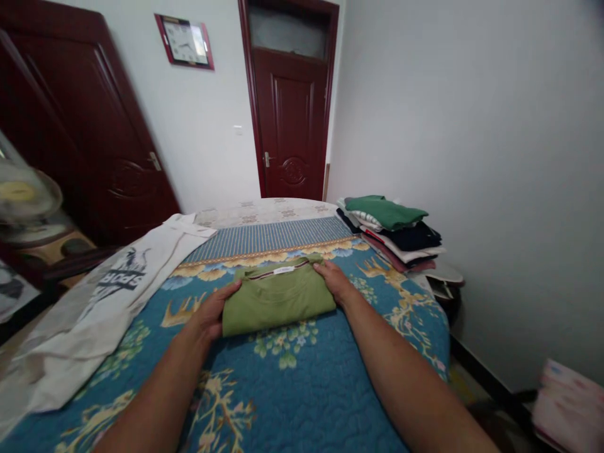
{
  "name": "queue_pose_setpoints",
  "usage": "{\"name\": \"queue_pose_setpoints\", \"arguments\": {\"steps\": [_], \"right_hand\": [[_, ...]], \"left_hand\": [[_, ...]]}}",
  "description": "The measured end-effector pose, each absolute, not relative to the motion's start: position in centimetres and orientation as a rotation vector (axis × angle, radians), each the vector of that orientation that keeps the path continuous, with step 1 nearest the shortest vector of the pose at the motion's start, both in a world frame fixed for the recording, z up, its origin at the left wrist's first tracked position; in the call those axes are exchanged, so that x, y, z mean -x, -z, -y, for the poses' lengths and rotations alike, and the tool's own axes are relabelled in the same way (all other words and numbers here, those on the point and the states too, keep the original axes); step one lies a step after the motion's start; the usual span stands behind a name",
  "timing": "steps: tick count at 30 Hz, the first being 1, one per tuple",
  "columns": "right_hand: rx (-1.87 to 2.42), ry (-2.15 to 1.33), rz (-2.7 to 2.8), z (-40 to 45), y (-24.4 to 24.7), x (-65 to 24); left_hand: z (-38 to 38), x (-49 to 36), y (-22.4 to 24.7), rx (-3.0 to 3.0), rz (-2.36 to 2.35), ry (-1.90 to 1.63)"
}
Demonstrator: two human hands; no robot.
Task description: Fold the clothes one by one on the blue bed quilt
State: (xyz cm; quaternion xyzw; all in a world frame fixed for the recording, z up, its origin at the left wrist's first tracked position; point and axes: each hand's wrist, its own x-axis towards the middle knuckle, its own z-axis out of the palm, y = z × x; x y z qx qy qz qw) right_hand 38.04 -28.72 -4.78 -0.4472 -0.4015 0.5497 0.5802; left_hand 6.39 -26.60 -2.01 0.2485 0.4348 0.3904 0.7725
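Observation:
A folded green T-shirt (283, 299) is between my two hands over the middle of the bed, its collar and white neck label facing up. My left hand (214, 314) grips its left edge, thumb and fingers closed on the cloth. At the far right corner, near the collar, my right hand (331, 280) is closed on the shirt, with some fingers hidden behind or under it. Whether the shirt touches the bedspread or is lifted slightly, I cannot tell.
A blue patterned bedspread (321, 384) covers the bed. On the left lies a spread-out white printed shirt (127, 270). Folded clothes (401, 239) are stacked at the far right edge, against the wall. Behind the bed is a dark red door (292, 113); a fan (28, 195) stands left.

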Motion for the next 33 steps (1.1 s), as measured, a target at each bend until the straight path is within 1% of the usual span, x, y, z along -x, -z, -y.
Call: {"name": "queue_pose_setpoints", "arguments": {"steps": [3, 8, 10, 18, 23, 28, 33], "right_hand": [[1.029, -1.313, 0.898, 28.6, 4.4, -38.0], [0.984, -1.702, 0.969, 27.8, 4.4, -39.4], [0.961, -1.796, 1.011, 27.4, 4.7, -39.9], [0.827, -1.696, 1.025, 27.2, 6.7, -39.7], [0.772, -1.756, 1.028, 27.8, 6.6, -40.1], [0.796, -1.825, 1.011, 28.4, 6.3, -41.2], [0.855, -1.821, 0.979, 28.3, 6.3, -41.5]], "left_hand": [[27.0, -6.6, 2.1, -0.55, -1.029, -0.855], [27.9, -6.5, 2.3, -0.571, -1.111, -0.908], [28.1, -6.4, 2.2, -0.585, -1.098, -0.945], [27.2, -6.0, 3.1, -0.67, -1.18, -1.003], [26.5, -6.0, 3.5, -0.666, -1.259, -1.018], [27.5, -6.5, 2.5, -0.564, -1.134, -0.945], [27.9, -6.1, 3.1, -0.796, -1.001, -0.992]]}}
